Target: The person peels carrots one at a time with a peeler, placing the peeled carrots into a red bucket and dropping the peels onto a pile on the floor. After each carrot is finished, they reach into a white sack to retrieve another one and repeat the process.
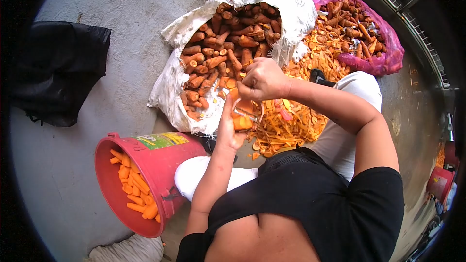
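Two bare hands hold a carrot (242, 123) and a peeler (248, 113) above a grey floor (133, 68) heaped with orange peelings (303, 128).
The left hand's (229, 128) fingers grip the carrot near the mouth of a white sack (297, 7) of unpeeled carrots (213, 51); the right hand's (264, 80) fingers are closed around the peeler, which lies over the carrot. The floor is smooth and scuffed, with a black cloth-like item (63, 68) at left and a pink mesh sack (394, 51) beyond the peelings. A tilted red bucket (160, 174) of peeled carrots (136, 184) bears a green-and-yellow label (162, 140), its lettering too small to read.
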A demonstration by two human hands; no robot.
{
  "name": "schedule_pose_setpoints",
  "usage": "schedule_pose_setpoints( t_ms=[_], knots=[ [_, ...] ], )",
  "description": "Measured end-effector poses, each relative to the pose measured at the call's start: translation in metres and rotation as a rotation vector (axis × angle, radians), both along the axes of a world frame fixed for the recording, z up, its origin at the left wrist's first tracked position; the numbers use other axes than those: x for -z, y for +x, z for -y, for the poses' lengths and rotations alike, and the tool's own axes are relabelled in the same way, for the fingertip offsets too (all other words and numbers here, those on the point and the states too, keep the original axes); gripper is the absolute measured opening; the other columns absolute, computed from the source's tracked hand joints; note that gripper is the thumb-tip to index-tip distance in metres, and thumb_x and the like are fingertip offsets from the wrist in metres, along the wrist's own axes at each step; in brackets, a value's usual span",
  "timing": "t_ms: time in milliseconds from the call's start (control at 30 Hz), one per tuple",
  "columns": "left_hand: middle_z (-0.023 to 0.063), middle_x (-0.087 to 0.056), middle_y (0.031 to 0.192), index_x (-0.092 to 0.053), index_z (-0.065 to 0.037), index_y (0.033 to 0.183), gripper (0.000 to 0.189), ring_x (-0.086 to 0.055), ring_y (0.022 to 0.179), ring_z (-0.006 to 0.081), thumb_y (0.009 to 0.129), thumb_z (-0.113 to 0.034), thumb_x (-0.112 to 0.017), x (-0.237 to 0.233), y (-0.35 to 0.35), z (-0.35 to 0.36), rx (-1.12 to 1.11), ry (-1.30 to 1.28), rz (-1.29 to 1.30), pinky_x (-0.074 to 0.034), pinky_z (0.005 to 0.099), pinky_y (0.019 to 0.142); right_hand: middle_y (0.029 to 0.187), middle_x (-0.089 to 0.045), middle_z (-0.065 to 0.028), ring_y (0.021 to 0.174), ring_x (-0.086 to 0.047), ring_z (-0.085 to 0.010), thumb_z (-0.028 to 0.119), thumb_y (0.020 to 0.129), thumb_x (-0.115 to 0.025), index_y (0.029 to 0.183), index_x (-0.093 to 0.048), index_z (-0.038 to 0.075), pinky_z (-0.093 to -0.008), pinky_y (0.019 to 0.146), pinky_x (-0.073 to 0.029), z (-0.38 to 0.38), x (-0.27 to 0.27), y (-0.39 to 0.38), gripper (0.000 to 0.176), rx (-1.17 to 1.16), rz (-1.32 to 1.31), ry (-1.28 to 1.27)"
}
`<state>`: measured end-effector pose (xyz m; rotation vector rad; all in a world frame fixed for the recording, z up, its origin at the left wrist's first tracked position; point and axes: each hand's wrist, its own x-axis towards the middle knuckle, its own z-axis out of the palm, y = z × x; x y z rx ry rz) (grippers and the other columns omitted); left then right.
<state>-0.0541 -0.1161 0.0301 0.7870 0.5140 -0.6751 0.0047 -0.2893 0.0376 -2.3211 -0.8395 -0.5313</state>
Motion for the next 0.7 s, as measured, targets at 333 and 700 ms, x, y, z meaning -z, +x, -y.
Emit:
schedule_pose_setpoints(
  t_ms=[333,700],
  knots=[
    [0.0106,-0.063,0.089,-0.053,-0.003,0.116,0.053,-0.063,0.065,0.0171,0.097,-0.050,-0.040,-0.014,-0.016,-0.008,0.229,0.202,0.457,-0.052,0.0280,0.052,0.048,-0.059,-0.0073,0.047,-0.061,-0.0211,0.043,0.080,-0.052,0.055,-0.066,0.006,-0.0350,0.050,-0.050,0.046,-0.003,0.048,0.047,0.450,-0.477,-0.162],
    [0.0117,-0.065,0.084,-0.054,-0.002,0.117,0.046,-0.064,0.070,0.0177,0.101,-0.039,-0.032,0.001,-0.002,-0.012,0.219,0.126,0.301,-0.053,0.0281,0.062,0.043,-0.052,-0.0079,0.041,-0.056,-0.0245,0.028,0.077,-0.060,0.054,-0.067,0.010,-0.0345,0.047,-0.047,0.024,-0.033,0.021,0.030,0.136,-0.366,-0.027]
  ],
)
